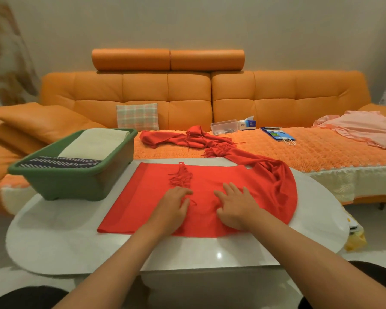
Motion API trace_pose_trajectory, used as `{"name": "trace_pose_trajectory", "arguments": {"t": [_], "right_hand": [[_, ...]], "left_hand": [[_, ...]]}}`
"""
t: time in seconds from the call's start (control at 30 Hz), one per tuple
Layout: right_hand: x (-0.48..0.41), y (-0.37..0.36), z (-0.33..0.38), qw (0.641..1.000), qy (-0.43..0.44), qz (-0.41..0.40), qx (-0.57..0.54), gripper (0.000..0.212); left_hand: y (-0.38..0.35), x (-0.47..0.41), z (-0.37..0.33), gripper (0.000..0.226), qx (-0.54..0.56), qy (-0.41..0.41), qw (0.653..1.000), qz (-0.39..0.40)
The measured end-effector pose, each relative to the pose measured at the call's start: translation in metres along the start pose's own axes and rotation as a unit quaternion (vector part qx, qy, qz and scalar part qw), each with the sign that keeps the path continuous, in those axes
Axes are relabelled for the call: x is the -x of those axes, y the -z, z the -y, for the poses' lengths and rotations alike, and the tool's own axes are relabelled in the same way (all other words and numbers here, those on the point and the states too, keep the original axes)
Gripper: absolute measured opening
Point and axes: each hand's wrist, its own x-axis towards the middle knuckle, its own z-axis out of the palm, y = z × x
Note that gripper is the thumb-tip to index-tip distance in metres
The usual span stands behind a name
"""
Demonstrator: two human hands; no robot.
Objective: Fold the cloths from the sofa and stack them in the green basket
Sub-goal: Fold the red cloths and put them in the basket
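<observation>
While the green basket (54,172) waits at the left end of the surface (54,237) with a cream cloth (94,143) and a dark striped cloth (60,163) already lying folded in it, your job is the red scarf (138,204), which looks only part-way laid out. Its left part lies flat and square on the surface; keep that edge as your reference line.

Your left grip (174,204) rests released on the fabric, fingers flat, just below a tuft of fringe (181,178) that has flopped onto the panel. Comb that fringe straight before you fold over it, or it will likely make a lump in the stack. Your right grip (234,206) is released too, fingers spread and pressing the cloth just beside the left one. Stroke outward from the middle with both palms rather than dragging, since this weave seems soft and prone to rippling.

Further right the scarf gathers into a bunched part (276,177) at the surface's edge and trails back onto the sofa seat (321,152), where its far end lies crumpled. Draw that tail in and flatten it before the next fold; otherwise its weight may tug the panel askew. A pink cloth (361,128) on the sofa's right end looks like the next in line.
</observation>
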Motion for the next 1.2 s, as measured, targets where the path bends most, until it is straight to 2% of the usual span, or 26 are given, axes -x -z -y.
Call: {"name": "trace_pose_trajectory", "arguments": {"t": [0.1,0.17,0.27,0.37,0.43,0.6,0.7,0.8,0.9,1.0,1.13,1.2], "right_hand": [[-0.013,0.004,0.038,0.993,0.078,-0.037,-0.077,0.06],[-0.021,-0.001,0.062,0.988,0.105,-0.036,-0.106,0.057],[-0.027,-0.014,0.089,0.987,0.113,-0.014,-0.114,0.059],[-0.026,-0.022,0.103,0.988,0.112,0.022,-0.103,0.06],[-0.025,-0.022,0.107,0.988,0.107,0.019,-0.109,0.06],[-0.021,-0.025,0.114,0.992,0.088,0.023,-0.088,0.062],[-0.017,-0.019,0.112,0.987,0.102,0.052,-0.11,0.064],[-0.014,-0.001,0.1,0.972,0.101,0.019,-0.211,0.062],[-0.014,0.02,0.074,0.935,0.073,-0.061,-0.342,0.055],[-0.014,0.035,0.038,0.863,-0.003,-0.09,-0.497,0.045],[-0.005,0.049,-0.009,0.761,-0.119,-0.064,-0.634,0.035],[0.005,0.05,-0.029,0.743,-0.164,-0.042,-0.648,0.032]], "left_hand": [[0.031,0.006,0.037,0.033,-0.174,0.104,0.978,-0.05],[0.049,0.014,0.054,0.031,-0.29,0.198,0.936,-0.015],[0.067,0.027,0.071,0.032,-0.343,0.288,0.894,0.017],[0.078,0.035,0.087,0.041,-0.319,0.34,0.885,-0.002],[0.083,0.038,0.092,0.038,-0.303,0.356,0.884,-0.009],[0.096,0.037,0.09,0.027,-0.204,0.357,0.91,-0.047],[0.102,0.025,0.075,0.019,-0.092,0.321,0.939,-0.076],[0.101,0.004,0.048,0.013,-0.021,0.254,0.964,-0.074],[0.086,-0.025,0.015,0.007,0.052,0.216,0.973,-0.053],[0.063,-0.054,-0.025,0.008,0.12,0.175,0.977,-0.025],[0.02,-0.083,-0.077,0.003,0.165,0.12,0.979,0.025],[-0.004,-0.087,-0.096,0.003,0.172,0.077,0.98,0.065]]}}
